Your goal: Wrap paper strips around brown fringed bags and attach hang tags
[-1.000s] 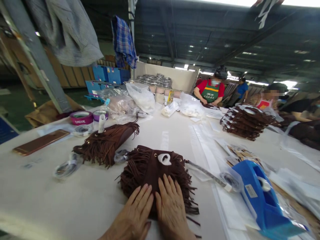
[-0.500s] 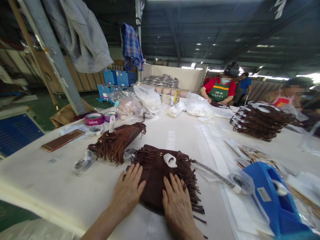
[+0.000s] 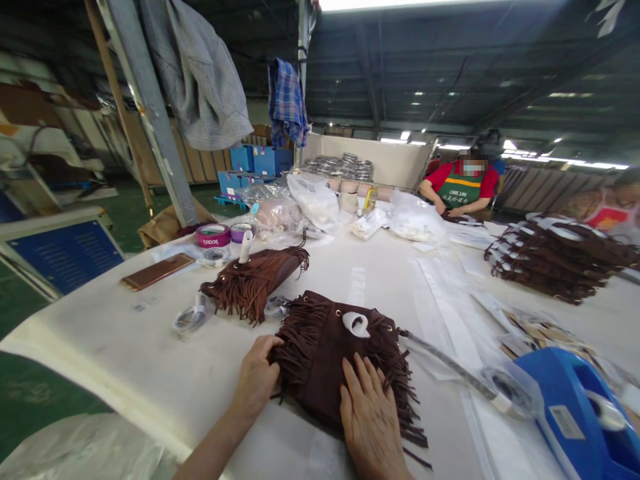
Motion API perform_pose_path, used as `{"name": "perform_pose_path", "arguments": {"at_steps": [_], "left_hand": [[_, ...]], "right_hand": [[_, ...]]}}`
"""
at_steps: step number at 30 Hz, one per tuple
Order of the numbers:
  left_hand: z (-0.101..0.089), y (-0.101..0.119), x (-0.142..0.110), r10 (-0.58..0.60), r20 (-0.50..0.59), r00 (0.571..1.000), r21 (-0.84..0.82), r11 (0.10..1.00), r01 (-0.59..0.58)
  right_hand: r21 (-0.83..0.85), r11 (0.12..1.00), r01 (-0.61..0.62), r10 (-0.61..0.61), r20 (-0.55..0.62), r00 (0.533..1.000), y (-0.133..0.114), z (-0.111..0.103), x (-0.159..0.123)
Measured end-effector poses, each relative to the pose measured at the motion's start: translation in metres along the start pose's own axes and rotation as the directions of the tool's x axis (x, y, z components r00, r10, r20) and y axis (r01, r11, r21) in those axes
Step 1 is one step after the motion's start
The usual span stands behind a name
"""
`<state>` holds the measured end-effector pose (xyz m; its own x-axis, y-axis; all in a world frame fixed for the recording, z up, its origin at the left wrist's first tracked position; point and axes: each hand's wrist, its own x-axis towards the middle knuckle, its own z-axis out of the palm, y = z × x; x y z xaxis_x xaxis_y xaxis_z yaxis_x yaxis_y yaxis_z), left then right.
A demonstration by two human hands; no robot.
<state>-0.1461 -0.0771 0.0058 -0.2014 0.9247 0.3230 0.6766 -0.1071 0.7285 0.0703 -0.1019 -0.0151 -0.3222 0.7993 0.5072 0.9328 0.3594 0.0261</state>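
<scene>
Well, fringed bag [image 3: 324,360], contents hidden.

1. We look through one camera worn on the head, facing forward and down across the worktop [image 3: 145,347].
2. We have the hands [image 3: 373,417] close to us, low in the view, reaching in from the bottom edge.
3. We see far past them, to a co-worker [image 3: 457,190] across the worktop and the dark roof [image 3: 420,67] at the top.
</scene>
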Motion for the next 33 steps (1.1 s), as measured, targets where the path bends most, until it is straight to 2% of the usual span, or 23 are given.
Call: {"name": "perform_pose_path", "arguments": {"at_steps": [3, 9, 13, 15, 16, 18, 19, 21, 24, 26, 28, 31, 33], "left_hand": [[0.000, -0.001, 0.004, -0.006, 0.001, 1.000, 0.005, 1.000, 0.006], [-0.001, -0.007, 0.004, -0.101, 0.035, 0.994, 0.057, 0.994, 0.099], [-0.019, -0.006, 0.004, -0.139, 0.109, 0.984, 0.117, 0.985, 0.126], [-0.029, 0.004, 0.006, -0.039, 0.084, 0.996, 0.179, 0.984, 0.023], [-0.032, 0.011, 0.008, 0.067, 0.063, 0.996, 0.219, 0.973, -0.079], [-0.028, 0.030, 0.014, 0.299, 0.100, 0.949, 0.294, 0.902, -0.315], [-0.023, 0.039, 0.019, 0.350, 0.181, 0.919, 0.322, 0.862, -0.392], [-0.009, 0.053, 0.031, 0.270, 0.408, 0.872, 0.412, 0.798, -0.439], [0.002, 0.053, 0.052, 0.185, 0.536, 0.824, 0.491, 0.726, -0.482], [-0.006, 0.044, 0.063, 0.179, 0.561, 0.808, 0.535, 0.667, -0.519], [-0.023, 0.035, 0.071, 0.154, 0.573, 0.805, 0.591, 0.603, -0.535], [-0.043, 0.030, 0.078, 0.085, 0.526, 0.846, 0.695, 0.532, -0.485], [-0.042, 0.036, 0.080, 0.071, 0.481, 0.874, 0.733, 0.515, -0.445]], "right_hand": [[0.001, 1.000, -0.001, 0.001, 0.007, 1.000, 0.000, 0.000, 0.000], [0.035, 0.998, -0.045, 0.044, 0.031, 0.999, 0.000, 0.000, -0.002], [0.083, 0.990, -0.112, 0.109, 0.036, 0.993, -0.003, -0.004, -0.003], [0.104, 0.983, -0.151, 0.147, 0.049, 0.988, -0.005, -0.005, -0.001], [0.114, 0.979, -0.168, 0.163, 0.053, 0.985, -0.007, -0.006, -0.001], [0.129, 0.973, -0.189, 0.184, 0.055, 0.981, -0.008, -0.006, 0.000], [0.134, 0.972, -0.194, 0.188, 0.055, 0.981, -0.009, -0.006, 0.000], [0.141, 0.971, -0.193, 0.188, 0.049, 0.981, -0.009, -0.005, -0.001], [0.155, 0.970, -0.187, 0.182, 0.044, 0.982, -0.008, -0.003, -0.002], [0.161, 0.969, -0.188, 0.184, 0.038, 0.982, -0.008, -0.002, -0.002], [0.167, 0.966, -0.197, 0.194, 0.031, 0.980, -0.009, -0.002, -0.002], [0.176, 0.962, -0.211, 0.210, 0.024, 0.977, -0.010, -0.003, -0.001], [0.177, 0.961, -0.211, 0.209, 0.029, 0.977, -0.010, -0.004, 0.000]]}}
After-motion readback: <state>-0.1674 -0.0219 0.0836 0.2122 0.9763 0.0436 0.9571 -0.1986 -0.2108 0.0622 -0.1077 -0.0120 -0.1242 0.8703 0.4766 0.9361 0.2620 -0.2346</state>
